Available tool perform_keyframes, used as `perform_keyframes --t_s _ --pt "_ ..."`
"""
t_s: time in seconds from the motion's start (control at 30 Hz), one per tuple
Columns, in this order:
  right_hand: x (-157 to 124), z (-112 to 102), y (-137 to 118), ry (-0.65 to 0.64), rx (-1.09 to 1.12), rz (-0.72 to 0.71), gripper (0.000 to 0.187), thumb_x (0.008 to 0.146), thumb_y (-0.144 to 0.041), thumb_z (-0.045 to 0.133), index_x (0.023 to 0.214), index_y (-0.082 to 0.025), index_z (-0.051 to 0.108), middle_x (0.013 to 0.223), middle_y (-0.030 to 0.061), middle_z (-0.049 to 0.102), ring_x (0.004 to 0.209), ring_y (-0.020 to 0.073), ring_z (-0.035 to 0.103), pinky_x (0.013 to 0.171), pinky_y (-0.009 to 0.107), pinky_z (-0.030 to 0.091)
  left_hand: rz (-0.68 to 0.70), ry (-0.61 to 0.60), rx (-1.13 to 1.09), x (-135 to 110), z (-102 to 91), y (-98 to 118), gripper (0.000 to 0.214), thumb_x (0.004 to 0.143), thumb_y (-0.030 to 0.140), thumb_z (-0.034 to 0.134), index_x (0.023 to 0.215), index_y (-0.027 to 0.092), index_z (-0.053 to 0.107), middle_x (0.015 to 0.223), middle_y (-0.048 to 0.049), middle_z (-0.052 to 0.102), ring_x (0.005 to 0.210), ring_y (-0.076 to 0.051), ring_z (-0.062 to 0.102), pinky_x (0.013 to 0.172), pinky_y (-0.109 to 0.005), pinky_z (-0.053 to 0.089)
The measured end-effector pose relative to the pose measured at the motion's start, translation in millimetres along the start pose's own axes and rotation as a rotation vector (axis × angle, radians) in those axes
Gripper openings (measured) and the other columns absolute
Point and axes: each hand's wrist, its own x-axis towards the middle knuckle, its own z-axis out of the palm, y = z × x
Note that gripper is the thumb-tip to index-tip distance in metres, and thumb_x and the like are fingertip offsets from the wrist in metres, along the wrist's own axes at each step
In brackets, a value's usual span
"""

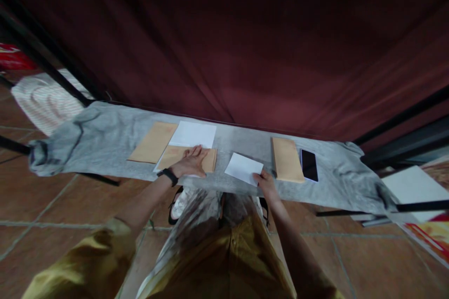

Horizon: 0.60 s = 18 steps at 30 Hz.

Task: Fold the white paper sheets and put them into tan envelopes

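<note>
My left hand (pixel 191 162) lies flat, fingers stretched out, on a brown envelope (pixel 175 155) that rests over a white sheet (pixel 194 134). A black watch sits on that wrist. My right hand (pixel 266 183) pinches the near corner of a folded white paper (pixel 243 167) lying on the grey cloth (pixel 105 135). A second brown envelope (pixel 153 142) lies to the left of the white sheet. A third brown envelope (pixel 286 159) lies to the right of my right hand.
A black phone (pixel 309 165) lies face up beside the right envelope. The grey cloth covers a narrow table in front of a dark red curtain (pixel 245 46). Black metal bars cross both sides. White paper (pixel 414 189) and tiled floor are at the right.
</note>
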Motion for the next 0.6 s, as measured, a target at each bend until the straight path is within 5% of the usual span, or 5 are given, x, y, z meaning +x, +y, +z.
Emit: perform_keyframes --t_s 0.17,0.4,0.6 --pt "-2.2 0.4 -2.3 0.027 0.021 0.017 0.035 0.065 -0.046 0.069 0.091 -0.023 0.073 0.081 0.0011 0.074 0.075 0.0228 0.064 0.071 0.034 0.051 0.021 -0.064 0.016 15.1 -13.6 5.2 0.13 0.051 0.048 0.086 0.162 0.023 0.023 0.169 -0.0248 0.012 0.156 -0.044 0.01 0.121 -0.062 0.012" --pt "-0.9 5.9 -10.0 0.197 -0.1 0.049 0.05 0.072 -0.034 0.058 0.119 -0.02 0.068 0.097 0.0067 0.073 0.086 0.0255 0.066 0.079 0.037 0.053 0.045 0.02 0.015 15.6 -3.8 -0.2 0.127 0.051 0.049 0.085 0.161 0.025 0.025 0.168 -0.0202 0.025 0.154 -0.042 0.02 0.122 -0.056 0.016" --pt "-12.7 22.2 -28.2 0.359 -0.496 -0.206 0.064 0.08 -0.024 0.053 0.143 -0.015 0.052 0.143 0.02 0.054 0.128 0.0325 0.054 0.103 0.048 0.046 0.034 0.028 0.015 11.3 -3.0 -2.6 0.131 0.051 0.052 0.084 0.162 0.023 0.021 0.168 -0.0214 0.024 0.155 -0.04 0.02 0.122 -0.055 0.015"
